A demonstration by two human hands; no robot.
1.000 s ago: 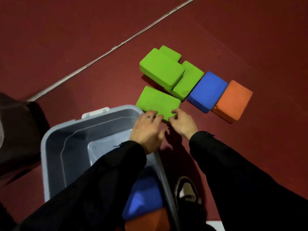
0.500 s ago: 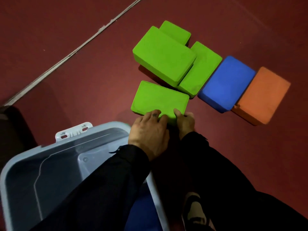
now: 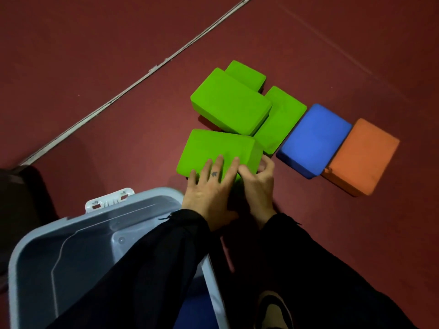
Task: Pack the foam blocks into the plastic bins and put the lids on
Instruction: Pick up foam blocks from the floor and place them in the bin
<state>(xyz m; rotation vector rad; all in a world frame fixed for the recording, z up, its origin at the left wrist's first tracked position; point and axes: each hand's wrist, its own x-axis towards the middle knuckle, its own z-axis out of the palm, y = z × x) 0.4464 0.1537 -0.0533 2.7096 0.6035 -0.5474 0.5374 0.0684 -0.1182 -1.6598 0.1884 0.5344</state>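
A green foam block (image 3: 213, 148) lies nearest me on the red floor, its near edge tipped up. My left hand (image 3: 210, 193) lies over its near edge with fingers spread on top. My right hand (image 3: 259, 181) grips its near right corner, thumb on top. Behind it a second green block (image 3: 228, 100) rests on two more green blocks (image 3: 280, 119), (image 3: 247, 74). A blue block (image 3: 313, 136) and an orange block (image 3: 363, 155) lie to the right. The grey plastic bin (image 3: 47, 233) stands at lower left, a blue block (image 3: 197, 305) inside it under my sleeve.
A white latch (image 3: 109, 199) sticks up on the bin's far rim. A grey line (image 3: 133, 84) crosses the floor diagonally. A dark object (image 3: 19, 205) sits at the left edge. My shoe (image 3: 273, 309) stands right of the bin.
Both hands have slid further onto the nearest green block and taken hold of it; its near edge now lifts off the floor. The camera has shifted closer.
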